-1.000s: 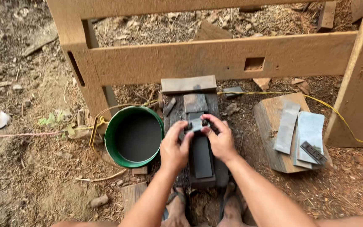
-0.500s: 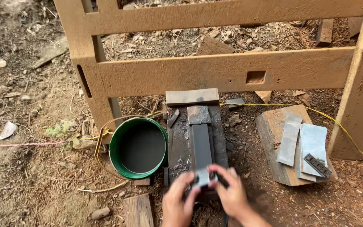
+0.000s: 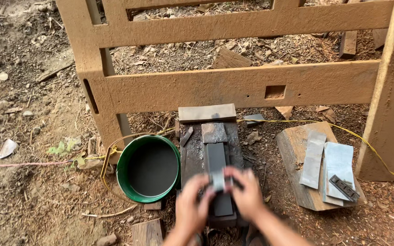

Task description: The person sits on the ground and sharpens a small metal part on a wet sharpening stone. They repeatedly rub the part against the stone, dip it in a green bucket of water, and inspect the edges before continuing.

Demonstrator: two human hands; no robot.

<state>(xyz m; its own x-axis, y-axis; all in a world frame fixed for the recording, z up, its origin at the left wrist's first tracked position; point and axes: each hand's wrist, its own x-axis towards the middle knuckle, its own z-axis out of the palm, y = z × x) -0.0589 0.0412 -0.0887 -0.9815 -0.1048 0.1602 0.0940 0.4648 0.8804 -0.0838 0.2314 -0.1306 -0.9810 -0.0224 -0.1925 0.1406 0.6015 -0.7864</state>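
the left hand (image 3: 192,205) and right hand (image 3: 248,197) are both blurred, fingers pinched from either side on a small pale metal blade (image 3: 218,181) held flat between them. the blade sits on a long dark sharpening stone (image 3: 217,175), near its close end. done well, this calls for even pressure from both hands, the blade kept at one steady angle, and strokes running straight along the stone. the stone's long axis points away from the person, toward the wooden frame (image 3: 233,86); the blade seems to lie crosswise on it, though blur hides its edges. the stone rests on a dark wet block (image 3: 192,155) on the ground. just left stands a green bucket (image 3: 123,175), and to the right a wood slab (image 3: 292,155) carries pale flat stones (image 3: 338,161).
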